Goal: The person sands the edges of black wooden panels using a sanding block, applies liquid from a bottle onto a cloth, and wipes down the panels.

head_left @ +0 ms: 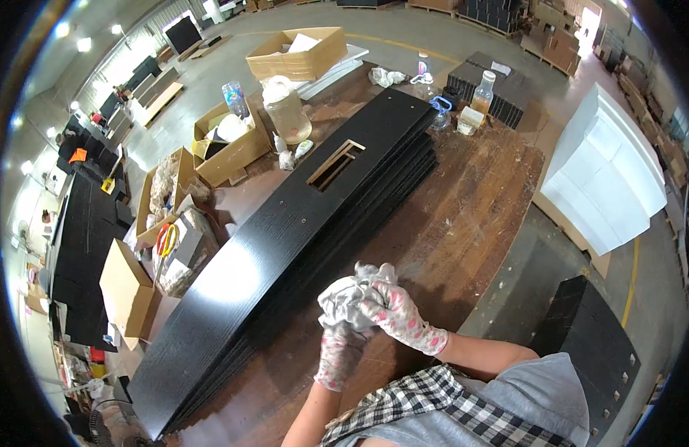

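Both my hands wear white gloves with pink spots. Between them they bunch a crumpled grey-white rag (344, 299) above the near side of the table. My left hand (341, 350) grips it from below, its fingers partly covered by the cloth. The fingers of my right hand (401, 319) close on the rag's right side. Just beyond my hands lies a stack of long black curved panels (285, 216), apart from both. The top panel is glossy and has a rectangular cut-out towards its far end.
The brown wooden table (463, 201) is stained. Along its left stand open cardboard boxes (229, 153), red-and-yellow scissors (166, 240) and a large jug (286, 112). At the far end is a bottle of amber liquid (483, 91). White panels (605, 175) stack right; black ones (586, 350) stand nearer.
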`<state>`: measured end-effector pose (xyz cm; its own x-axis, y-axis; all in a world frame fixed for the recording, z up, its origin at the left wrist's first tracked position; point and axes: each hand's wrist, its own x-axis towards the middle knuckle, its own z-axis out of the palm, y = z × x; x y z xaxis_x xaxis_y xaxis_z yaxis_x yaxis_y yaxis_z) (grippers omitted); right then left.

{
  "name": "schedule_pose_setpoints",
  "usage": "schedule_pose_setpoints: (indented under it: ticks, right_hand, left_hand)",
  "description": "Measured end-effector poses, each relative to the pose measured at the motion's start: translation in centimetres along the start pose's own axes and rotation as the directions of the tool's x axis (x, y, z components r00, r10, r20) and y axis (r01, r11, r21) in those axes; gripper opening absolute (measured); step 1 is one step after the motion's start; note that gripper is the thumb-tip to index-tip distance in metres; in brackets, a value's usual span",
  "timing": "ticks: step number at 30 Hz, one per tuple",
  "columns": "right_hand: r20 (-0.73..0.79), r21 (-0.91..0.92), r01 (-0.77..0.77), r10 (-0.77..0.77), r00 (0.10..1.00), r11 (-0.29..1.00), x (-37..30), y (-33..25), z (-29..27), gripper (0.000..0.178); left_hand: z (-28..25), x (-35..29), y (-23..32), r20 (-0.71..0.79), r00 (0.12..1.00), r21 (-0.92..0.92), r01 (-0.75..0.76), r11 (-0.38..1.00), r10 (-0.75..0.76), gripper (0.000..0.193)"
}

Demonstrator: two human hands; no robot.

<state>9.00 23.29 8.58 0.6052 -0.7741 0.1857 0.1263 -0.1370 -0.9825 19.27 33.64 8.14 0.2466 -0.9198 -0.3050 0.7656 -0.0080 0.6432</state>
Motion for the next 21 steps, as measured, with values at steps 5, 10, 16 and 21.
schedule_pose_setpoints:
  ticks: [5,10,16,21]
  right_hand:
    - [0.123,-0.124,0.091,-0.076,0.989,0.988,-0.5,1.8,-3.4,0.06]
    - [0.47,0.359,-0.413,0.221,0.855,0.837,-1.6,2.2,-4.8,0.056]
    - [0.384,0.275,-0.359,0.241,0.891,0.892,5.4,1.8,-14.4,0.046]
    - [-0.109,-0.894,0.044,-0.312,0.944,0.447,21.1,-1.0,-36.3,0.036]
  left_hand:
    - [-1.0,-0.6,-0.4,-0.127,0.979,-0.052,-0.167,0.985,0.159,0.032]
    - [0.1,1.1,-1.8,-0.066,0.987,0.144,-0.134,0.98,0.145,0.037]
    - [4.7,5.3,-3.1,-0.169,0.96,0.354,-0.151,0.923,0.222,0.038]
    - [7.2,9.6,-6.5,-0.274,0.937,0.352,-0.115,0.929,0.219,0.032]
